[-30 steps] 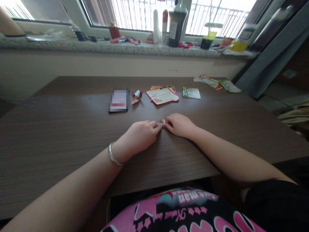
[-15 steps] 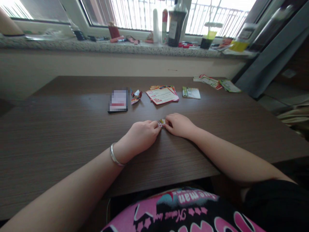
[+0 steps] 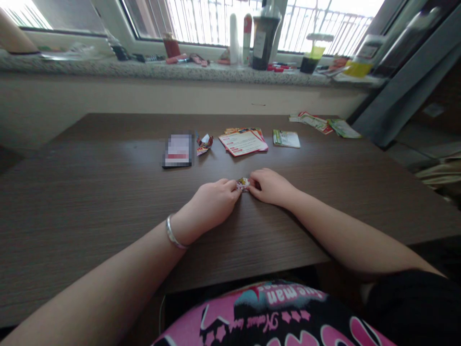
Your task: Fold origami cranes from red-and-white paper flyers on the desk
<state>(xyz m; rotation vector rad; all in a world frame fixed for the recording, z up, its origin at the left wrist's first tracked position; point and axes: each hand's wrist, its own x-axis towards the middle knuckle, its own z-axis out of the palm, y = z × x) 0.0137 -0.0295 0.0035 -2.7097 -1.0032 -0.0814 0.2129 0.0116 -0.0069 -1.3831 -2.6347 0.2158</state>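
Between my two hands, just above or on the table, is a small crumpled piece of patterned paper (image 3: 243, 183) in white, pink and yellow. My left hand (image 3: 218, 201), with a silver bangle at the wrist, pinches its left side. The fingertips of my right hand (image 3: 270, 186) are closed on its right side. Much of the paper is covered by my fingers. Beyond my left hand stands a folded paper piece (image 3: 205, 143) in dark red and white.
A dark-edged phone-like object (image 3: 178, 150), its face blurred, lies at the back left. Printed cards (image 3: 243, 142) and a smaller green-white stack (image 3: 286, 138) lie behind my hands. More cards (image 3: 344, 128) rest at the far right. Bottles (image 3: 264, 43) line the windowsill.
The whole view has shifted very slightly. My right fingers sit a touch farther from my left, and a little more of the patterned paper shows between them.
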